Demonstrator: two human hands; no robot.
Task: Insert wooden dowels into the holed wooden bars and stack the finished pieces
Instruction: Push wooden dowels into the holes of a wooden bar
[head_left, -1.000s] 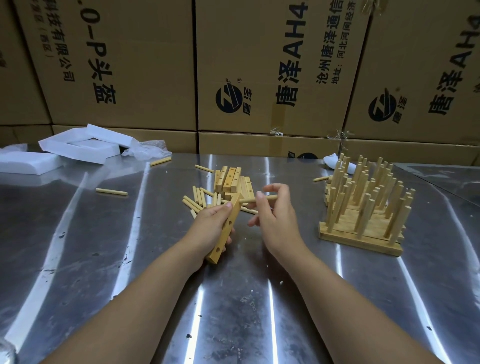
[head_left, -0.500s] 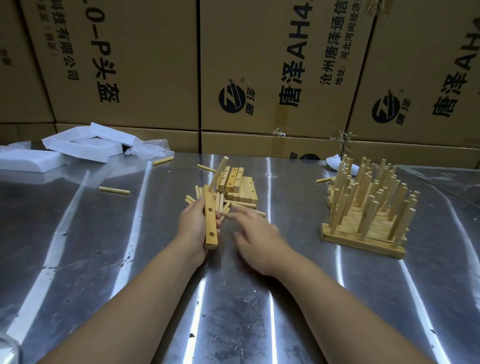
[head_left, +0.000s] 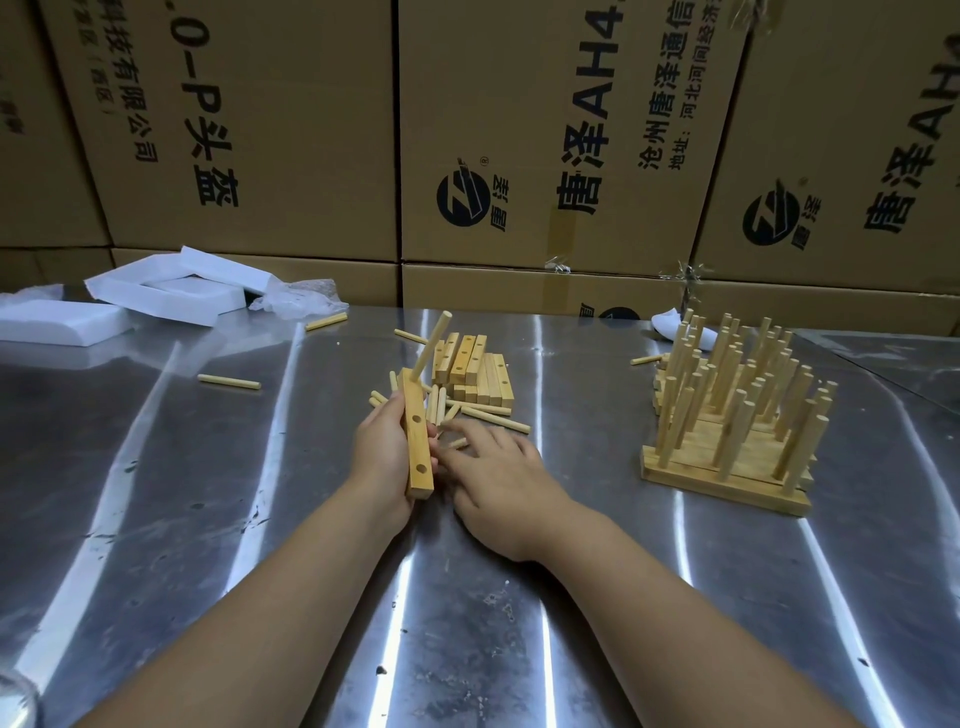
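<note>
The wooden bar (head_left: 415, 441) is in the left hand (head_left: 382, 457), held up just above the table (head_left: 208, 519). The fingers and thumb wrap round its sides. The bar is long and flat with square ends, and it points away from the person, with the far end a bit higher. One round dowel (head_left: 432, 345) already stands in the far hole, leaning a little. Two holes nearer the person are empty and face up.

The loose dowels (head_left: 493, 422) lie on the table just past the bar and a bit to the right. The right hand (head_left: 498, 473) is nearer to them. It lies low, right beside the bar, and its straight fingers (head_left: 457, 427) touch the sticks but do not close on one. The next dowel should come from there, I think, and go into the middle hole.

Behind them sits a small pile of plain bars (head_left: 480, 376). Well off to the right stand the finished pieces (head_left: 737, 415), stacked with pegs pointing up. The wood is pale and smooth. The table is shiny metal. Brown boxes (head_left: 311, 130) stand behind.
</note>
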